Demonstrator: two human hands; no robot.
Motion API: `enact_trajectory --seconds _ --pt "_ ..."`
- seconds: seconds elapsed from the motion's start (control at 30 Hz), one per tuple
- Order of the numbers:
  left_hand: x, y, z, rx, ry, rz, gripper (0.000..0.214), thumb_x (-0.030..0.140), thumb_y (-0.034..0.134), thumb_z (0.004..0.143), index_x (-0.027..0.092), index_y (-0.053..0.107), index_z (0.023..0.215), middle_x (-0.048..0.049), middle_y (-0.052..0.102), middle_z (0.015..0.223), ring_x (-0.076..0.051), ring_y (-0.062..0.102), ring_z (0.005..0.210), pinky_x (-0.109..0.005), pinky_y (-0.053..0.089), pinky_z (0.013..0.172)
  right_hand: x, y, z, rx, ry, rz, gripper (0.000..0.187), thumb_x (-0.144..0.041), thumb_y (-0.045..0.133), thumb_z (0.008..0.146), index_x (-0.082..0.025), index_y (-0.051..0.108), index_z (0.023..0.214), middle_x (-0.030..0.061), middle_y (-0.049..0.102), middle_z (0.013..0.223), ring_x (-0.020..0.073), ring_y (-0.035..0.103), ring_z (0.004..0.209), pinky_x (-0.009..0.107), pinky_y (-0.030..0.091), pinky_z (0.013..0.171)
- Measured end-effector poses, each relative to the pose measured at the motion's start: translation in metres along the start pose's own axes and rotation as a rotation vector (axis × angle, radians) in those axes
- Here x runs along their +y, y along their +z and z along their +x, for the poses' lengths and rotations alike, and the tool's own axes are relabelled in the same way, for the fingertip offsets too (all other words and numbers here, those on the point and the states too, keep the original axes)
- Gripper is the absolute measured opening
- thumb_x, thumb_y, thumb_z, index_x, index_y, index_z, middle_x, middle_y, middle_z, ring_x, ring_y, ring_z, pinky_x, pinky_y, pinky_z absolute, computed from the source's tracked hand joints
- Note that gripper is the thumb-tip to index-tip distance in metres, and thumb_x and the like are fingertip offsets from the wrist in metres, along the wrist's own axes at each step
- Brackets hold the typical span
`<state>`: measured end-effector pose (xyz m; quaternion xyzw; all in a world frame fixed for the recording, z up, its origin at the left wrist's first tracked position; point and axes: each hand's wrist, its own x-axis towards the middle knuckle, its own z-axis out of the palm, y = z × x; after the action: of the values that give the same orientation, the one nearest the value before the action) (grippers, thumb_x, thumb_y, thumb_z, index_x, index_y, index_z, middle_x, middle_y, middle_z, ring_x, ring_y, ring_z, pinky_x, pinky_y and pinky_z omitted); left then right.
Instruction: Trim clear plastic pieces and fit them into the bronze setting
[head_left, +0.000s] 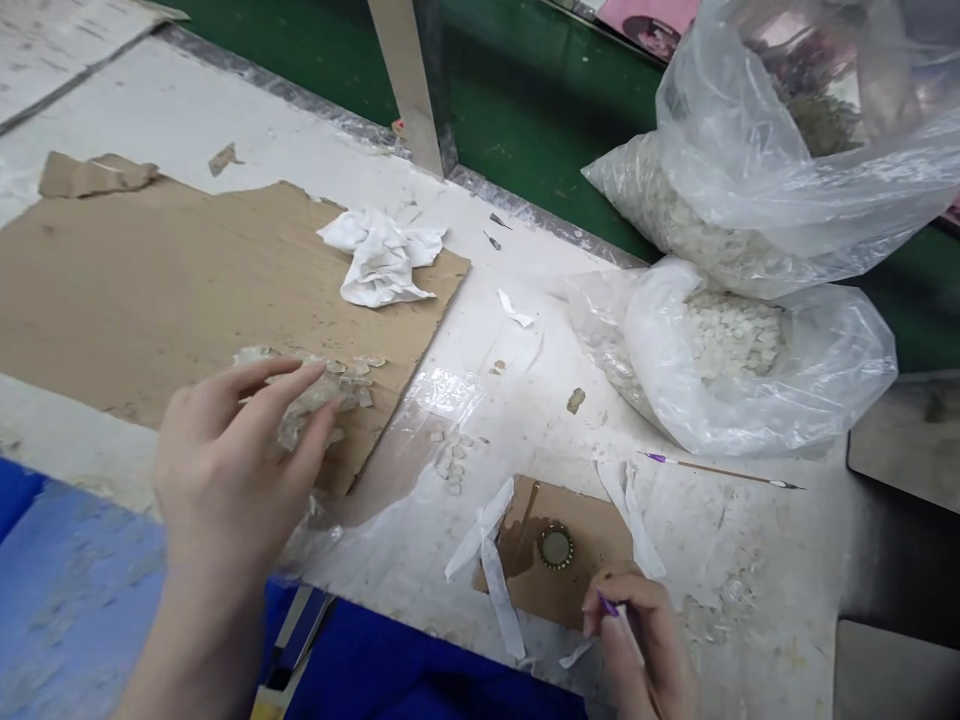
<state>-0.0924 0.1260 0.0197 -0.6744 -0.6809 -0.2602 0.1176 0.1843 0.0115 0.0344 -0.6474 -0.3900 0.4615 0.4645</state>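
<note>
Unreadable pink card (pixel 645 22) beyond left hand (pixel 225 460)

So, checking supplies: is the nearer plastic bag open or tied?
Open: the nearer plastic bag has its mouth spread, pale flakes showing inside.

Your left hand (pixel 232 470) rests on a loose clump of pale, translucent flakes (pixel 319 395) lying on brown cardboard (pixel 172 300). Your right hand (pixel 637 645) grips a slim purple-and-white pick (pixel 621 622).

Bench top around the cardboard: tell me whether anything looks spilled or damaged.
Pale flakes lie loose on the bench's plastic sheeting, away from the plastic bags, and the large cardboard sheet has a ragged, torn far edge, with a torn-off scrap lying apart.
</note>
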Motion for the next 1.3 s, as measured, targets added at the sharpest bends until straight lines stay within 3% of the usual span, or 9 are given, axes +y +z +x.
enact_trajectory --seconds 0.17,0.27,0.37,0.53,0.7,0.77,0.97,1.13,1.3 --pt "0.012 0.009 -0.018 -0.265 0.377 -0.272 0.03 0.004 0.068 0.094 0.018 0.069 0.121 -0.0116 0.082 0.112 -0.025 0.075 0.092 -0.036 0.061 0.083 0.006 0.007 -0.004 -0.026 -0.025 -0.134 0.024 -0.043 0.059 0.106 -0.025 0.066 0.091 0.0002 0.068 0.079 0.0149 0.062 0.066 0.025 0.049 0.062" --pt "0.017 0.014 -0.025 -0.36 0.42 -0.318 0.025 0.008 0.063 0.098 0.019 0.068 0.12 -0.0104 0.082 0.111 -0.025 0.076 0.09 -0.036 0.061 0.083 0.011 0.007 -0.004 -0.029 -0.074 -0.222 0.019 -0.036 0.058 0.106 -0.024 0.066 0.093 0.0014 0.069 0.078 0.0157 0.063 0.065 0.026 0.049 0.06" --pt "0.023 0.017 -0.029 -0.353 0.311 -0.36 0.019 0.01 0.061 0.099 0.021 0.07 0.112 -0.0082 0.081 0.105 -0.024 0.076 0.089 -0.035 0.061 0.083 0.015 0.008 -0.003 0.005 -0.062 -0.323 0.013 -0.033 0.061 0.103 -0.024 0.068 0.098 0.0021 0.073 0.08 0.0163 0.068 0.066 0.026 0.054 0.063" --pt "0.029 0.018 -0.03 -0.316 0.2 -0.336 0.013 0.012 0.062 0.099 0.023 0.069 0.098 -0.0029 0.077 0.096 -0.022 0.077 0.085 -0.03 0.062 0.081 0.018 0.002 -0.007 0.005 -0.025 -0.288 0.015 -0.038 0.065 0.102 -0.024 0.069 0.096 0.0008 0.077 0.074 0.0158 0.071 0.062 0.025 0.057 0.061" --pt "0.029 0.006 -0.035 -0.26 0.127 -0.346 0.03 0.005 0.069 0.094 0.024 0.071 0.118 -0.0013 0.074 0.102 -0.016 0.076 0.085 -0.021 0.059 0.074 0.014 -0.005 -0.006 0.034 -0.231 -0.38 0.016 -0.036 0.072 0.097 -0.025 0.071 0.086 -0.0011 0.073 0.068 0.0152 0.065 0.056 0.025 0.051 0.053" --pt "0.033 -0.003 -0.041 -0.261 0.055 -0.455 0.037 -0.001 0.064 0.093 0.025 0.073 0.117 -0.0017 0.07 0.104 -0.016 0.074 0.088 -0.021 0.058 0.079 0.013 -0.005 -0.001 0.04 -0.283 -0.387 0.014 -0.031 0.069 0.099 -0.026 0.07 0.086 -0.0022 0.069 0.067 0.0146 0.064 0.056 0.024 0.05 0.053" --pt "0.059 -0.022 -0.065 -0.504 0.043 -0.891 0.036 0.004 0.061 0.096 0.029 0.074 0.119 -0.0004 0.065 0.105 -0.014 0.075 0.087 -0.017 0.062 0.077 0.012 -0.005 0.013 -0.006 -0.392 -0.414 0.013 -0.023 0.064 0.101 -0.025 0.069 0.09 -0.0016 0.068 0.068 0.0136 0.065 0.055 0.021 0.051 0.05" --pt "0.074 -0.025 -0.075 -0.579 -0.089 -1.123 0.041 -0.001 0.064 0.092 0.031 0.077 0.114 0.0017 0.079 0.102 -0.012 0.08 0.086 -0.013 0.062 0.082 0.01 -0.006 0.017 -0.076 -0.473 -0.501 0.01 -0.014 0.063 0.1 -0.021 0.071 0.102 0.0011 0.072 0.078 0.0134 0.071 0.063 0.019 0.056 0.056" --pt "0.083 -0.027 -0.075 -0.614 -0.44 -1.436 0.048 0.001 0.077 0.085 0.039 0.08 0.115 0.0068 0.089 0.094 -0.015 0.084 0.079 -0.016 0.066 0.078 0.009 0.0 0.02 -0.062 -0.562 -0.531 0.012 -0.012 0.059 0.102 -0.02 0.068 0.102 0.0011 0.07 0.076 0.0138 0.07 0.062 0.02 0.058 0.057"
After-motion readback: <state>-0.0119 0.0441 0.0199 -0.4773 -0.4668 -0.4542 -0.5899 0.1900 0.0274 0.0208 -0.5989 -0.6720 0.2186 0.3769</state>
